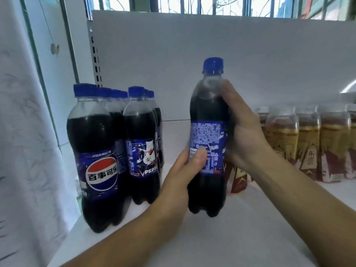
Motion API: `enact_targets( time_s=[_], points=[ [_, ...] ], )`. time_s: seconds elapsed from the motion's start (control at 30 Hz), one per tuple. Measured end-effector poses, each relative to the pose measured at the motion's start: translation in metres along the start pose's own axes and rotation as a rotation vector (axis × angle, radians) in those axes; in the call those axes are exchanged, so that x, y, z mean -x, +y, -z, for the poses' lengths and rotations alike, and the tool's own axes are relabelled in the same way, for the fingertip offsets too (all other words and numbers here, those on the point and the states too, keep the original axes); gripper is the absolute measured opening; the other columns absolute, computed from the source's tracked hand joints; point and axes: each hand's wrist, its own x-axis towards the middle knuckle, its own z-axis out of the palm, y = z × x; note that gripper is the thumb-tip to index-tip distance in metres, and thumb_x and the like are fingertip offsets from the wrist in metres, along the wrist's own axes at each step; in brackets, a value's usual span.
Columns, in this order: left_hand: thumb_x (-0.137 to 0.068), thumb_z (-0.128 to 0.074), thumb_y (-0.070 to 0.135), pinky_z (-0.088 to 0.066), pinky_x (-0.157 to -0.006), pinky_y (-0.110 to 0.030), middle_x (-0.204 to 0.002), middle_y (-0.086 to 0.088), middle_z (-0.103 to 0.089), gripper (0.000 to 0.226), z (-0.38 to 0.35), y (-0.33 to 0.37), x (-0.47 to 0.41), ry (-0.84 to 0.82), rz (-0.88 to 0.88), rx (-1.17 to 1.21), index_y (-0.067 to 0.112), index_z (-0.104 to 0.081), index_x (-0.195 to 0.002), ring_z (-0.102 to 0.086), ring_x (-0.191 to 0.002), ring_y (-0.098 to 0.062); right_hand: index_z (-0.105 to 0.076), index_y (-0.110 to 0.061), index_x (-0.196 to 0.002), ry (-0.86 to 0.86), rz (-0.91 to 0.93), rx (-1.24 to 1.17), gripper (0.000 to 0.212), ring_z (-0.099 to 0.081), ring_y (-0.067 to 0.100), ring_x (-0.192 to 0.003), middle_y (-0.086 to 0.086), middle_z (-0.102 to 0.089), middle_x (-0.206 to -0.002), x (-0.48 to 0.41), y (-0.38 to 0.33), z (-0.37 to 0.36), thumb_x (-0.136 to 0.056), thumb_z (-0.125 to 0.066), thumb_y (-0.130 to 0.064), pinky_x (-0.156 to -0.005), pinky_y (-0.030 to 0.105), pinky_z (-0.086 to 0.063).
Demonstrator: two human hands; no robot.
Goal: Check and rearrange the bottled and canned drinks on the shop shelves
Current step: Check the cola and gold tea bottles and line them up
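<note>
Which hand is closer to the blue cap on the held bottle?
Right. The right hand grips the bottle just below the cap; the left hand holds lower, at the label.

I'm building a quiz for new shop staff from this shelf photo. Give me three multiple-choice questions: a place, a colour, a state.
1. Where do the gold-labelled bottles stand relative to the held cola bottle?
A) left of it
B) right of it
C) on a higher shelf

2. What colour is its cap?
A) red
B) white
C) blue

3. How is the held bottle?
A) gripped by both hands
B) lying on its side
C) uncapped

Answers: 1 B, they line the shelf to its right; 2 C, the cap is blue; 3 A, the left hand grips it low, the right hand high.
</note>
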Motion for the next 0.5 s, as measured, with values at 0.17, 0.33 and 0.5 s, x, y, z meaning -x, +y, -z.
enact_targets(
  time_s=[0.17, 0.33, 0.5],
  points=[
    [-0.069, -0.057, 0.065, -0.058, -0.069, -0.039, -0.09, -0.019, -0.071, 0.068, 0.009, 0.01, 0.001, -0.143, 0.074, 0.375, 0.008, -0.077, -0.1, -0.07, -0.073, -0.029, -0.065, -0.009, -0.129, -0.156, -0.208, -0.013, 0.057, -0.064, 0.028, -0.104, 0.012, -0.066, -0.114, -0.001, 0.001, 0.003, -0.09, -0.06, -0.05, -0.096, 0.046, -0.048],
    [-0.068, -0.055, 0.066, -0.056, -0.09, -0.047, -0.104, -0.014, -0.075, 0.069, 0.006, 0.007, -0.005, -0.025, 0.032, 0.276, 0.014, -0.077, -0.108, -0.073, -0.089, -0.03, -0.059, -0.008, -0.131, -0.073, -0.012, -0.034, 0.056, -0.073, 0.02, -0.084, 0.004, -0.075, -0.096, 0.004, -0.005, -0.004, -0.086, -0.074, -0.037, -0.072, 0.032, -0.057],
    [-0.063, -0.055, 0.068, -0.055, -0.064, -0.034, -0.09, -0.016, -0.075, 0.067, 0.003, 0.004, -0.005, 0.064, 0.043, 0.273, 0.013, -0.081, -0.091, -0.07, -0.07, -0.031, -0.056, -0.023, -0.128, -0.032, 0.007, 0.029, 0.065, -0.074, 0.02, -0.096, 0.0, -0.073, -0.109, 0.005, 0.002, -0.009, -0.072, -0.083, -0.041, -0.08, 0.033, -0.057]
  ],
)
